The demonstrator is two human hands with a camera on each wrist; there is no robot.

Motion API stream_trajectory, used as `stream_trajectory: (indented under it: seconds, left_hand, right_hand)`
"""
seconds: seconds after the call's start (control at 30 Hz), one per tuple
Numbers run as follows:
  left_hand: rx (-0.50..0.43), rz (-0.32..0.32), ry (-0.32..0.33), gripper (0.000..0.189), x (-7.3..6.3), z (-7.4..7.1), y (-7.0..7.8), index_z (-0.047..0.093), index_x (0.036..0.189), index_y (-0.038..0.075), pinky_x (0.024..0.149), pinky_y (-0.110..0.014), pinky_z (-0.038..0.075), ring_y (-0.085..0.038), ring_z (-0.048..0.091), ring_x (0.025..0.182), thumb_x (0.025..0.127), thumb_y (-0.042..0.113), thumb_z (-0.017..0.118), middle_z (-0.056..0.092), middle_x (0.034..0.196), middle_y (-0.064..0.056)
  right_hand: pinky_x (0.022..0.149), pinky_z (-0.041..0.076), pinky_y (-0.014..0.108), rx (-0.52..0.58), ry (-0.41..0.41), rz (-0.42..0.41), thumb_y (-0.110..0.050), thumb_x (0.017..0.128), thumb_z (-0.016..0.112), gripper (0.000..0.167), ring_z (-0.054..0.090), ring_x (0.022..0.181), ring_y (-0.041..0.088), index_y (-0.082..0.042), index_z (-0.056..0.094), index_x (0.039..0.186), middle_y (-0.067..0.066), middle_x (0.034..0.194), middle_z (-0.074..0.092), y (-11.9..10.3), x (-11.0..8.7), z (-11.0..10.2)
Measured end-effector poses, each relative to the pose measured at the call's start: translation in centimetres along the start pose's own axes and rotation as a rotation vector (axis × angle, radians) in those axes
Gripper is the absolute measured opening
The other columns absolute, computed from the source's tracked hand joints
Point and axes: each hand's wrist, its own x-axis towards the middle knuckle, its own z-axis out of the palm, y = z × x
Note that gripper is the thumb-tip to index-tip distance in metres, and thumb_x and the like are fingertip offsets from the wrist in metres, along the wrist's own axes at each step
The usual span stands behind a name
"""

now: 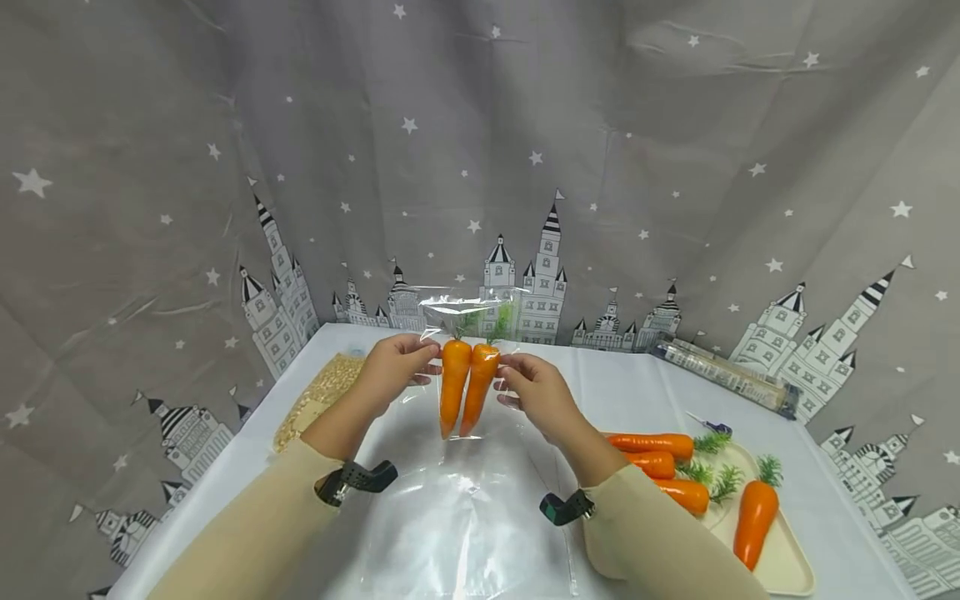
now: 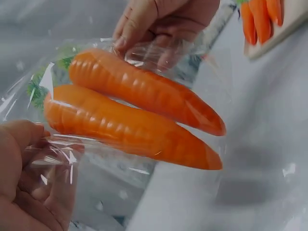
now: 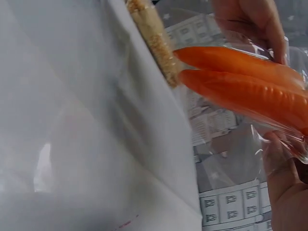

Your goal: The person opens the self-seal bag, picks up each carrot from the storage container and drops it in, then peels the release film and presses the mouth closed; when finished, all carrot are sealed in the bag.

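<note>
Two orange carrots with green tops stand side by side, tips down, inside a clear plastic bag held up above the table. My left hand pinches the bag's left edge between thumb and fingers. On the opposite edge, my right hand pinches the film in the same way. The left wrist view shows the carrots close up, with film stretched around them. In the right wrist view their tips point left, and the right hand is partly cut off.
More carrots lie on a cream tray at the right. A bag of pale grains or nuts rests at the left. Clear film covers the table in front. Behind the tray are a purple-handled tool and a long wrapped packet.
</note>
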Motion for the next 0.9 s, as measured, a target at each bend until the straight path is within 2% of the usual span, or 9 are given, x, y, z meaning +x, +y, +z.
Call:
stream_trajectory:
  seconds: [0.23,0.43,0.53,0.6,0.7,0.77,0.9]
  left_hand:
    - [-0.008,-0.165,0.04,0.036,4.0,-0.1,-3.5,0.067,0.13,0.003,0.082,-0.028,0.064,-0.018,0.076,0.094,0.106,0.029,0.064,0.073,0.127,-0.016]
    - [0.008,-0.191,0.102,0.032,6.3,-0.1,-5.8,0.069,0.123,-0.001,0.076,-0.025,0.062,-0.013,0.073,0.081,0.105,0.025,0.065,0.074,0.121,-0.018]
    - [0.022,-0.203,0.126,0.031,7.1,-0.2,-6.6,0.069,0.121,0.0,0.076,-0.024,0.062,-0.012,0.072,0.079,0.105,0.026,0.066,0.075,0.119,-0.017]
    - [0.034,-0.209,0.132,0.031,7.5,-0.1,-7.1,0.069,0.122,0.001,0.075,-0.023,0.062,-0.012,0.072,0.079,0.106,0.027,0.065,0.075,0.119,-0.016]
    - [0.025,-0.214,0.141,0.035,7.8,0.0,-7.9,0.065,0.129,-0.002,0.074,-0.023,0.06,-0.013,0.071,0.081,0.107,0.026,0.061,0.074,0.122,-0.019]
    - [0.018,-0.227,0.158,0.036,7.9,0.1,-8.4,0.063,0.132,-0.002,0.074,-0.022,0.058,-0.013,0.07,0.083,0.108,0.024,0.059,0.073,0.124,-0.02]
    - [0.005,-0.24,0.195,0.036,7.8,0.2,-9.2,0.061,0.137,-0.001,0.079,-0.024,0.058,-0.015,0.071,0.093,0.109,0.022,0.056,0.073,0.126,-0.019]
  right_hand:
    - [0.083,0.065,0.033,0.032,0.02,0.109,-0.016,0.109,0.059,0.028,0.074,0.105,0.024,-0.006,0.064,0.134,0.013,0.123,0.071,3.2,4.4,1.4]
    - [0.084,0.064,0.031,-0.005,0.071,0.072,-0.016,0.108,0.059,0.029,0.075,0.105,0.025,-0.004,0.065,0.134,0.014,0.12,0.074,5.7,6.8,2.4]
    - [0.084,0.063,0.029,-0.025,0.099,0.071,-0.019,0.107,0.06,0.033,0.072,0.101,0.021,-0.006,0.065,0.138,0.011,0.119,0.075,6.7,7.3,2.7]
    - [0.088,0.062,0.03,0.014,0.104,0.096,-0.021,0.106,0.062,0.039,0.07,0.104,0.02,-0.008,0.061,0.143,0.011,0.122,0.073,7.3,7.5,2.6]
    - [0.101,0.059,0.035,0.127,0.066,0.145,-0.018,0.103,0.066,0.053,0.068,0.119,0.023,-0.008,0.051,0.153,0.014,0.136,0.068,8.1,7.5,2.6]
    - [0.108,0.054,0.037,0.16,0.027,0.172,-0.014,0.102,0.067,0.062,0.064,0.131,0.025,-0.009,0.044,0.158,0.016,0.145,0.063,8.6,7.5,2.6]
    - [0.112,0.051,0.037,0.115,-0.003,0.171,-0.009,0.101,0.065,0.066,0.056,0.142,0.026,-0.011,0.038,0.162,0.013,0.152,0.059,9.2,7.6,2.7]
